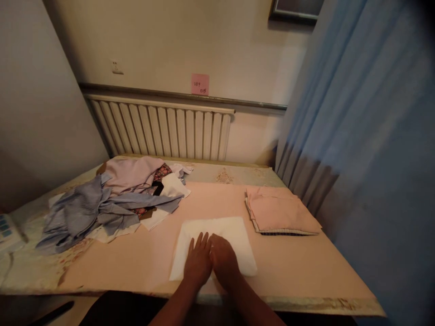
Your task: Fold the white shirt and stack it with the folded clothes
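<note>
A folded white cloth (234, 231) lies flat near the front edge of the table, a rough rectangle with soft edges. My left hand (199, 262) rests palm down on it, fingers stretched out and slightly spread. Right beside it, touching or nearly touching, my right hand (224, 260) is on the same cloth with its fingers curled in and pressed together. What lies under those curled fingers, if anything, is hidden.
Rumpled clothes (112, 199) in grey-blue, pink and white are heaped at the left. Folded pink fabric (282, 210) is stacked at the right. A pink sheet (217, 199) covers the table. Behind stands a radiator (170, 124); a blue curtain (360, 149) hangs at right.
</note>
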